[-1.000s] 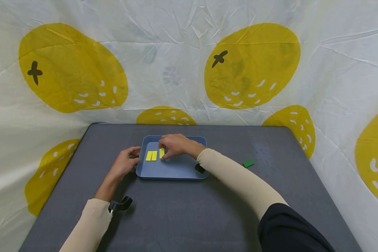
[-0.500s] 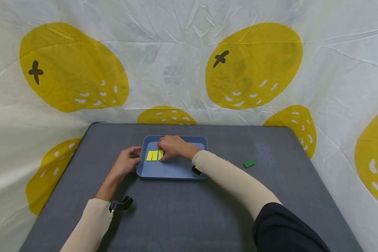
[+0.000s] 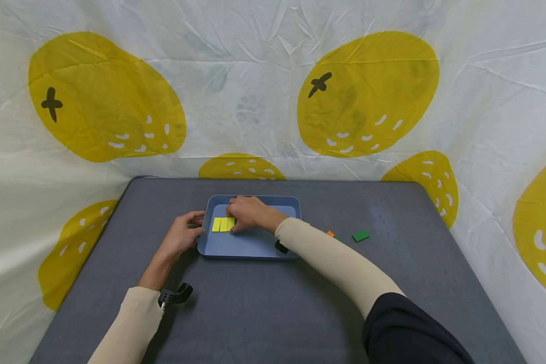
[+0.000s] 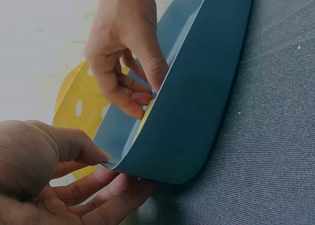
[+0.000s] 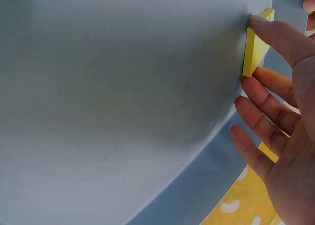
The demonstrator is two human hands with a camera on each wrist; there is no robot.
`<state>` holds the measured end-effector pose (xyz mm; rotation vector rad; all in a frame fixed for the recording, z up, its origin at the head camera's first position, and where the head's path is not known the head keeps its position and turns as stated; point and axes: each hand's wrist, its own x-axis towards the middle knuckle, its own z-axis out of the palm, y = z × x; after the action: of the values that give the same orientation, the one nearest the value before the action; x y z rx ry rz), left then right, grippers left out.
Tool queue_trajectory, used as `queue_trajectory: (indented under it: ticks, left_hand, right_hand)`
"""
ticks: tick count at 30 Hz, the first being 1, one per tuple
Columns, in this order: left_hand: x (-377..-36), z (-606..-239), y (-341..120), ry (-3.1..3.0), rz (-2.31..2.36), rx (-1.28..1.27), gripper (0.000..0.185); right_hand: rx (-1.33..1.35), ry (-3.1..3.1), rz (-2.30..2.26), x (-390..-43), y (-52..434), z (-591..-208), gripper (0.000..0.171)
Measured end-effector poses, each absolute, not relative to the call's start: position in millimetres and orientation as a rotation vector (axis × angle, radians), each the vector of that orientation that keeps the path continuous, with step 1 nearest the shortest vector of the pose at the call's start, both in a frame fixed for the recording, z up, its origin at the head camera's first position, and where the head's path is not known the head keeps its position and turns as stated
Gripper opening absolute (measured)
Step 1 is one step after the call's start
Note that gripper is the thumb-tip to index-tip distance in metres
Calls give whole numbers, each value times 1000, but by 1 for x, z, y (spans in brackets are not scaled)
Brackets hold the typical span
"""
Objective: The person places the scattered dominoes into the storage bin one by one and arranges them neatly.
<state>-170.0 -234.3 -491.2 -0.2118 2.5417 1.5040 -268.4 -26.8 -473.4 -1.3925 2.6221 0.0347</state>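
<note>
My left grip (image 3: pixel 179 234) clasps the blue rectangular plastic-looking tray (image 3: pixel 250 246) at nine o'clock, likely steadying it; my right grip (image 3: pixel 252 212) pinches the three-o'clock yellow rectangular tile (image 5: pixel 250 51) of three.

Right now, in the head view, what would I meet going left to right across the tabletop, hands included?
Left hand, leftmost yellow tile, middle yellow tile, right hand, orange piece, partly hidden green piece, fully visible green tile.

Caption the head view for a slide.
Left hand holds a blue tray; right hand pinches a yellow tile beside two others.
</note>
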Motion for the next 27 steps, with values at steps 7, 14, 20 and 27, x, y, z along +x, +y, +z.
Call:
queue_trajectory:
  ticks: [7, 14, 20, 27]
  left_hand:
    - [-168, -491, -234, 2552, 1497, -195, 53]
    - [-168, -494, -233, 2561, 1490, -210, 53]
    - [-168, -495, -232, 2578, 1481, -215, 54]
    - [-167, -494, -233, 2578, 1482, -212, 53]
  right_hand:
    - [-1389, 2621, 54, -269, -27, -474, 52]
    - [-1362, 2650, -82, -265, -14, -464, 56]
    - [-1356, 2610, -284, -265, 5, -454, 49]
    - [-1376, 2501, -550, -260, 29, -444, 43]
